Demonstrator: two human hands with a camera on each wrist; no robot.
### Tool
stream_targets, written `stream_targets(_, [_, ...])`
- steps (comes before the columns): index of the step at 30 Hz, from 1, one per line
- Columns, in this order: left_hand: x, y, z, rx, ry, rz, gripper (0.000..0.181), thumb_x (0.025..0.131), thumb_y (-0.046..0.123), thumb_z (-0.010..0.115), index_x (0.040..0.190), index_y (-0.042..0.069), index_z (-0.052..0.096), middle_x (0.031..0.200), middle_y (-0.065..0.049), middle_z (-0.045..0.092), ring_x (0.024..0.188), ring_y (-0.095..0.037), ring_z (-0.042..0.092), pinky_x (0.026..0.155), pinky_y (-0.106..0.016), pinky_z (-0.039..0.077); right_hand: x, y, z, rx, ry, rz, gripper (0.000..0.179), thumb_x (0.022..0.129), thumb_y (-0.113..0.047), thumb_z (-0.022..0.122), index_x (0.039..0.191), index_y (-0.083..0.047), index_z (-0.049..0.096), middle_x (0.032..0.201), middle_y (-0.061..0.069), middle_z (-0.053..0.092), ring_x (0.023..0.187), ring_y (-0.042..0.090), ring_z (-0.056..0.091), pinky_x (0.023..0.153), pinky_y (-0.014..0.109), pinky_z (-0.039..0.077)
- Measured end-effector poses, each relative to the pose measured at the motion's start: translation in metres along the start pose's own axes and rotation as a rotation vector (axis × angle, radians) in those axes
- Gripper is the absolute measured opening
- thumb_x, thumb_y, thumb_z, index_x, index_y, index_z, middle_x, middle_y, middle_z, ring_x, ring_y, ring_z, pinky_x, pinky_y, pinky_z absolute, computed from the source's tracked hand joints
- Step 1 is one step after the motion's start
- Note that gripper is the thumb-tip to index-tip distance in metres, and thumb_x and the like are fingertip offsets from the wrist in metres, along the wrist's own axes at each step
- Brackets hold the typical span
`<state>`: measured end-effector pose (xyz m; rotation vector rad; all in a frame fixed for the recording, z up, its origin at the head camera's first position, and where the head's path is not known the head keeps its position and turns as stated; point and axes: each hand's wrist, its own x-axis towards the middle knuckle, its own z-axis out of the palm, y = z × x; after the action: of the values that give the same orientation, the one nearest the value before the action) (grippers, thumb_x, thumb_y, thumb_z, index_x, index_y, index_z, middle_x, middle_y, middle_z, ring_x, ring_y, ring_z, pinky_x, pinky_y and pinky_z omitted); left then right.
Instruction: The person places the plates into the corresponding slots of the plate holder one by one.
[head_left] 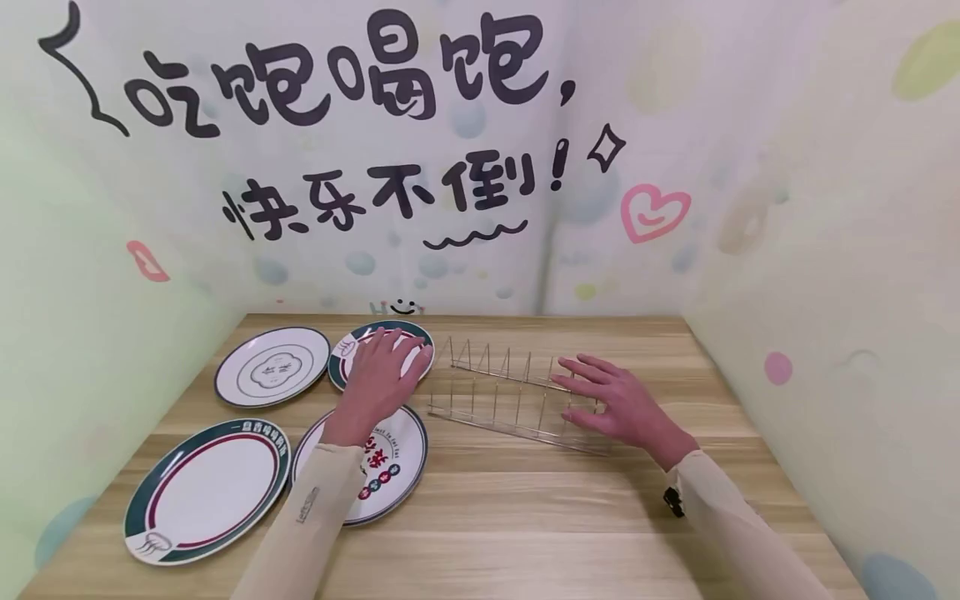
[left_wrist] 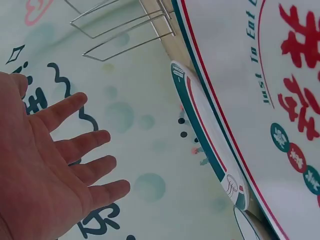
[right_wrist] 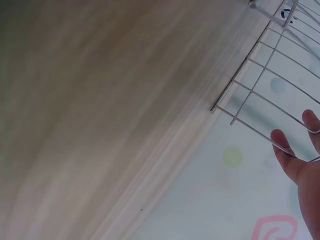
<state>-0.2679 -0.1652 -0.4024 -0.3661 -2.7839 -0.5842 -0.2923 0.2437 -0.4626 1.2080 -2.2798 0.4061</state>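
My left hand [head_left: 378,375], fingers spread and holding nothing, hovers over the plates on the left. Beneath its wrist lies a white plate with red lettering [head_left: 401,467]. Behind the fingers is a smaller green-rimmed plate [head_left: 345,358]. The left wrist view shows the bare palm of that hand [left_wrist: 55,165]. A wire dish rack [head_left: 495,425] stands mid-table. At its right end is my right hand [head_left: 622,404], fingers spread and fairly straight. In the right wrist view, the thumb [right_wrist: 282,142] and a fingertip lie right against the rack's wires [right_wrist: 250,92].
A large green-rimmed plate [head_left: 213,492] lies at the front left, and a white plate with a grey emblem [head_left: 273,367] behind it. Printed walls [head_left: 480,275] enclose the wooden table [head_left: 525,533] at the back and both sides. A small black object [head_left: 673,502] shows by the right sleeve.
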Motion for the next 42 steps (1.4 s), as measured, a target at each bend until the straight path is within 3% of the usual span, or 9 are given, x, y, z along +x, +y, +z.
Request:
stream_targets(7, [-0.027, -0.001, -0.019, -0.041, 0.141, -0.056, 0.054, 0.108, 0.047, 0.044, 0.137, 0.006, 0.064, 0.141, -0.025, 0.054, 0.134, -0.045, 0.043, 0.114, -0.06, 0.032, 0.0, -0.004, 0.001, 0.012, 0.029, 0.012, 0.054, 0.095, -0.049, 0.069, 0.137, -0.016, 0.07, 0.144, 0.011, 0.061, 0.133, 0.041, 0.055, 0.102, 0.062, 0.048])
stream_targets(10, [-0.053, -0.002, -0.031, -0.055, 0.218, -0.16, 0.056, 0.108, 0.049, 0.044, 0.136, 0.005, 0.064, 0.133, -0.024, 0.054, 0.125, -0.044, 0.045, 0.104, -0.06, 0.039, -0.002, -0.006, 0.0, 0.011, 0.025, 0.019, 0.052, 0.095, -0.048, 0.07, 0.136, -0.016, 0.07, 0.144, 0.011, 0.062, 0.133, 0.041, 0.055, 0.101, 0.062, 0.049])
stream_targets(13, [-0.082, -0.005, -0.042, -0.05, 0.235, -0.304, 0.06, 0.107, 0.053, 0.042, 0.138, 0.005, 0.062, 0.125, -0.024, 0.054, 0.116, -0.043, 0.048, 0.092, -0.06, 0.046, -0.003, -0.009, -0.003, 0.013, 0.011, 0.033, 0.051, 0.093, -0.046, 0.073, 0.135, -0.017, 0.071, 0.145, 0.01, 0.061, 0.133, 0.041, 0.054, 0.099, 0.063, 0.05])
stream_targets(15, [-0.1, -0.008, -0.047, -0.033, 0.211, -0.398, 0.063, 0.106, 0.055, 0.041, 0.141, 0.006, 0.059, 0.119, -0.023, 0.056, 0.108, -0.042, 0.054, 0.083, -0.06, 0.049, -0.003, -0.01, -0.005, 0.015, 0.006, 0.043, 0.05, 0.091, -0.044, 0.075, 0.134, -0.018, 0.072, 0.145, 0.009, 0.061, 0.133, 0.04, 0.055, 0.098, 0.063, 0.05])
stream_targets(19, [-0.128, -0.016, -0.052, -0.019, 0.071, -0.552, 0.059, 0.105, 0.053, 0.044, 0.134, 0.002, 0.052, 0.099, -0.022, 0.065, 0.087, -0.04, 0.061, 0.071, -0.055, 0.048, -0.004, -0.011, -0.008, 0.014, 0.006, 0.053, 0.051, 0.089, -0.042, 0.078, 0.135, -0.021, 0.071, 0.147, 0.006, 0.06, 0.133, 0.039, 0.055, 0.097, 0.063, 0.05])
stream_targets(24, [-0.158, -0.025, -0.042, -0.02, -0.072, -0.641, 0.054, 0.102, 0.05, 0.052, 0.118, 0.0, 0.045, 0.079, -0.024, 0.063, 0.074, -0.043, 0.061, 0.065, -0.054, 0.048, -0.002, -0.01, -0.007, 0.014, 0.02, 0.038, 0.05, 0.089, -0.043, 0.077, 0.134, -0.022, 0.072, 0.146, 0.006, 0.061, 0.133, 0.038, 0.056, 0.098, 0.062, 0.05])
stream_targets(28, [-0.178, -0.028, -0.03, -0.098, -0.16, -0.676, 0.065, 0.102, 0.053, 0.053, 0.128, -0.005, 0.039, 0.068, -0.016, 0.061, 0.061, -0.035, 0.063, 0.059, -0.046, 0.047, 0.0, -0.01, -0.005, 0.015, 0.027, 0.023, 0.049, 0.09, -0.043, 0.076, 0.133, -0.02, 0.072, 0.144, 0.009, 0.062, 0.131, 0.039, 0.057, 0.095, 0.062, 0.051])
stream_targets(34, [-0.182, -0.029, -0.022, -0.174, -0.191, -0.689, 0.072, 0.102, 0.046, 0.057, 0.145, -0.006, 0.031, 0.06, -0.01, 0.062, 0.049, -0.024, 0.061, 0.057, -0.038, 0.044, -0.001, -0.01, -0.004, 0.016, 0.035, 0.032, 0.05, 0.092, -0.045, 0.074, 0.138, -0.025, 0.07, 0.145, 0.008, 0.061, 0.13, 0.04, 0.057, 0.094, 0.062, 0.051])
stream_targets(42, [-0.179, -0.039, -0.021, -0.322, -0.211, -0.737, 0.056, 0.105, 0.019, 0.055, 0.146, -0.006, 0.027, 0.061, -0.006, 0.063, 0.048, -0.02, 0.065, 0.056, -0.035, 0.05, -0.001, -0.011, -0.002, 0.031, 0.03, 0.045, 0.051, 0.09, -0.042, 0.076, 0.135, -0.018, 0.071, 0.146, 0.008, 0.06, 0.132, 0.042, 0.056, 0.095, 0.064, 0.05])
